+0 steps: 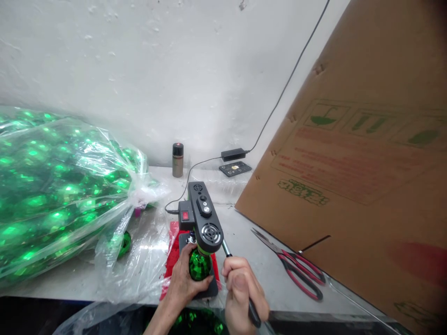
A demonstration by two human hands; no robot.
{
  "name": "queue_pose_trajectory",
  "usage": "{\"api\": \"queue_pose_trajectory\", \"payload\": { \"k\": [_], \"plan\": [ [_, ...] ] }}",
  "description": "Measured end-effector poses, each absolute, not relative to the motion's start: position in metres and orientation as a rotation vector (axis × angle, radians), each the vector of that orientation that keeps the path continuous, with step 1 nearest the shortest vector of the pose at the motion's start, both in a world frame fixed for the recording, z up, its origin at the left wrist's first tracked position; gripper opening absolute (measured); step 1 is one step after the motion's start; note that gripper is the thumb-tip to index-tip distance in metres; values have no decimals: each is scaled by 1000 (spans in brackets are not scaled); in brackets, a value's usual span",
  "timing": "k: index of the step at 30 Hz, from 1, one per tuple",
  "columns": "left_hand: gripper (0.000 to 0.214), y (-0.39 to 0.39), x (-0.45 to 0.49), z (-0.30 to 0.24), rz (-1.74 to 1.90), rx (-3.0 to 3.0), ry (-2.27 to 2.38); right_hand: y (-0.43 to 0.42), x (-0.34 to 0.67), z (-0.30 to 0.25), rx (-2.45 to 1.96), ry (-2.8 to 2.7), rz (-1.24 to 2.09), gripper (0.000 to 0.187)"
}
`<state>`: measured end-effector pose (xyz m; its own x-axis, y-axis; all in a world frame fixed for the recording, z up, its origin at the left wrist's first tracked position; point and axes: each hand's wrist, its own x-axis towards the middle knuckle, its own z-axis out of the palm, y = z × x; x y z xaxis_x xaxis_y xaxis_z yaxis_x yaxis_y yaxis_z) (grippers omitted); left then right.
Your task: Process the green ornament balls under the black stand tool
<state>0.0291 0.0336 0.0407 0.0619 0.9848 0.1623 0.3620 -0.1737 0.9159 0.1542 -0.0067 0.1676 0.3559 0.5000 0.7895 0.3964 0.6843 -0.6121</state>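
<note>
My left hand is closed around a shiny green faceted ball, with its thumb in front and fingers at the far side. The ball sits right under the round front end of a black bench machine. A red switch shows on the machine's side box, and its black base rests on a red sheet. On the right, my right hand is wrapped around the black-gripped lever of the machine, whose metal rod runs up to the head.
A clear plastic bag of green balls fills the left; a loose green ball lies beside it. Scissors lie at right before a large cardboard box. Behind stand a bottle, power adapter and phone-like object.
</note>
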Motion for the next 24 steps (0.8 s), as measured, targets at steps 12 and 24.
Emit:
{"api": "queue_pose_trajectory", "payload": {
  "k": [12, 24],
  "plan": [
    [75, 34, 31, 34, 1154, 1650, 1385, -6, 156, 159, -899, -1252, 79, 44],
    [76, 36, 30, 36, 1173, 1647, 1359, -6, 156, 158, -898, -1257, 80, 43]
  ]
}}
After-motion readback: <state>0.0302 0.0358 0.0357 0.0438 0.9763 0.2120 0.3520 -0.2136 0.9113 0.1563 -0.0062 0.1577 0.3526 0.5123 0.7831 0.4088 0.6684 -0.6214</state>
